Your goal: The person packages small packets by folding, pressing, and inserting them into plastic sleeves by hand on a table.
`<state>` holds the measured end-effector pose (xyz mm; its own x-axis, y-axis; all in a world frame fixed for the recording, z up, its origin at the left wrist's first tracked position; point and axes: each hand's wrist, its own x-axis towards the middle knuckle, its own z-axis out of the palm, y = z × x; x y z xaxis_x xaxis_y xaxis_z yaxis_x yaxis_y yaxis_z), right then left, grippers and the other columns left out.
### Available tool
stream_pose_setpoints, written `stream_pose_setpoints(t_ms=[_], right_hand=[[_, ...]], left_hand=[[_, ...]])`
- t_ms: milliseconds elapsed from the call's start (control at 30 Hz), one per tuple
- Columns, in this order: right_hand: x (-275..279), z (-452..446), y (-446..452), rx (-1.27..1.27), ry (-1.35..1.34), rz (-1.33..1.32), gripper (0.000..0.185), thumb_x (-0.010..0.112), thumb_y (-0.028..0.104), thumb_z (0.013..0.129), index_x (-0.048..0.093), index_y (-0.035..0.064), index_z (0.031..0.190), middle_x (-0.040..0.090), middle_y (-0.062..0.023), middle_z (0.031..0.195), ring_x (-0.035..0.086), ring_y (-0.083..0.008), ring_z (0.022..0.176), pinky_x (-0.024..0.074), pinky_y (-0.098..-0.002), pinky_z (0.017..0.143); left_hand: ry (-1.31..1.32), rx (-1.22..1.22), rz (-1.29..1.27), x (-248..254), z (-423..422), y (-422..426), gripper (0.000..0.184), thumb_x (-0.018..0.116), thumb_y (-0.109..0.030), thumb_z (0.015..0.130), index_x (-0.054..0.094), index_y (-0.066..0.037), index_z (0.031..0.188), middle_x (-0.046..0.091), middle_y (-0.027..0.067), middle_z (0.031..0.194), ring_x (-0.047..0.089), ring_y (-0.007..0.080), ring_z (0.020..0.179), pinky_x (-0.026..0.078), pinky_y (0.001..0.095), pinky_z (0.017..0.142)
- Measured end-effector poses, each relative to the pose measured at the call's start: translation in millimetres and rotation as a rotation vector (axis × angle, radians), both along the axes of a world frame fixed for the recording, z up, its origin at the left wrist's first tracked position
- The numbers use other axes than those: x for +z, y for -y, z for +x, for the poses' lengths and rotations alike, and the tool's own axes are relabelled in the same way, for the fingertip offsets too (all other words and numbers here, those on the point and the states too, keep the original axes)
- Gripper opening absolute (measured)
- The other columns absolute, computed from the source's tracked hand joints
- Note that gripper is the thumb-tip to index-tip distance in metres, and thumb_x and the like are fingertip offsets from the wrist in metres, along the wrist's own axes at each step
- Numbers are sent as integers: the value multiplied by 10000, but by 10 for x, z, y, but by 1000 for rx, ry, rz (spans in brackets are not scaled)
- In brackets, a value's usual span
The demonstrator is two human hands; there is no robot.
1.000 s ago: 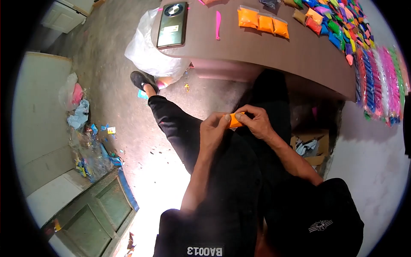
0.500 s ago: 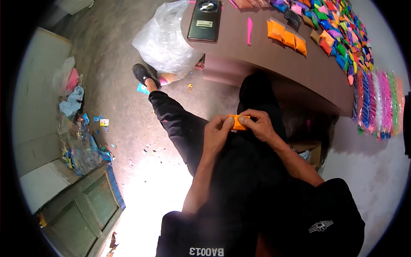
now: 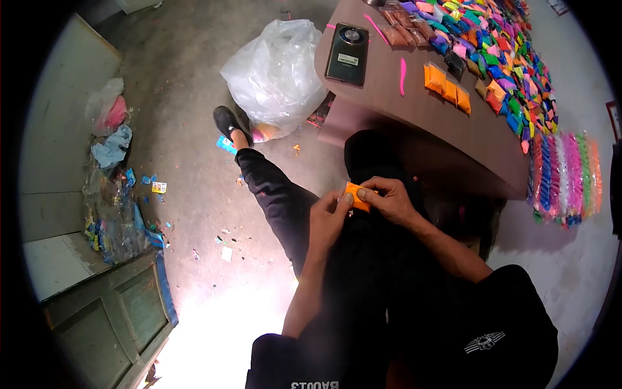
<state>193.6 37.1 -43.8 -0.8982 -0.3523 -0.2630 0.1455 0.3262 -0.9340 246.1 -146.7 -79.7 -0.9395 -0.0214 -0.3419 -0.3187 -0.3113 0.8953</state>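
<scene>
My left hand [image 3: 329,212] and my right hand [image 3: 392,200] meet above my lap, both closed on one small orange packet [image 3: 359,197]. Each thumb presses on its upper face, and the fingers behind it are partly hidden. On the brown table beyond my knee lie several similar orange packets [image 3: 447,89] in clear plastic, side by side. Left of these is a pink plastic tool [image 3: 403,77] with a slim, knife-like shape.
A dark phone [image 3: 348,55] lies near the table's [image 3: 389,110] left end. Heaped colourful packets [image 3: 492,55] cover its far right, with bundled coloured packs [image 3: 565,175] beside it. A large clear plastic bag [image 3: 275,74] stands on the floor; plastic waste [image 3: 116,214] lies by the left wall.
The view has shifted, so the table and the bag appear further right and lower. The orange packet is tilted more between my fingers, and both hands still hold it.
</scene>
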Motion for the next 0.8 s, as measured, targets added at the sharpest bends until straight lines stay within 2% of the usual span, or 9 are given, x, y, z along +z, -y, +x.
stream_pose_setpoints(t_ms=[167, 233, 267, 433, 600, 733, 800], right_hand=[[142, 35, 190, -2, 17, -33, 207, 695, 167, 988, 751, -19, 1058, 728, -39, 889, 652, -92, 794, 530, -252, 727], [165, 8, 214, 83, 109, -27, 197, 699, 161, 985, 751, -18, 1051, 721, -32, 886, 641, -84, 794, 518, -239, 721], [122, -17, 180, 145, 141, 3, 203, 670, 148, 1026, 737, -14, 1130, 724, -61, 979, 675, -124, 880, 552, -255, 830], [122, -76, 244, 69, 58, -61, 201, 671, 148, 1029, 750, -20, 1105, 724, -53, 978, 667, -108, 871, 551, -245, 804], [113, -135, 236, -10, 156, -150, 205, 664, 153, 1037, 730, -17, 1130, 718, -51, 991, 660, -91, 886, 548, -236, 820], [29, -201, 127, -12, 181, -238, 219, 672, 170, 1015, 738, -22, 1097, 734, -71, 1010, 682, -118, 907, 557, -254, 842], [-24, -245, 40, 26, 104, -160, 191, 667, 144, 1035, 724, -17, 1119, 713, -47, 998, 660, -89, 887, 548, -229, 821]], left_hand=[[-97, -1, -59, -8, 53, 165, 209, 709, -206, 1024, 737, 1, 1006, 702, 25, 902, 635, 81, 811, 505, 211, 772], [-116, 2, -91, 44, 61, 235, 206, 716, -203, 1020, 737, 1, 999, 700, 26, 899, 633, 81, 811, 501, 211, 772], [-100, 6, -91, 82, 66, 268, 205, 726, -206, 1015, 734, -1, 1015, 699, 24, 903, 631, 82, 812, 502, 211, 772], [-25, 69, -51, 175, 39, 217, 227, 752, -220, 1002, 723, -10, 1083, 697, 20, 923, 630, 83, 821, 504, 214, 772], [45, 85, -11, 130, 3, 120, 241, 752, -220, 1001, 708, -9, 1108, 704, 18, 943, 647, 83, 824, 508, 205, 770], [6, 42, -5, 164, -62, 112, 244, 754, -217, 999, 701, -7, 1111, 705, 22, 945, 652, 87, 824, 515, 208, 776], [66, -20, -67, 260, -96, 93, 242, 751, -210, 1000, 701, -3, 1115, 708, 30, 949, 654, 89, 831, 522, 215, 793]])
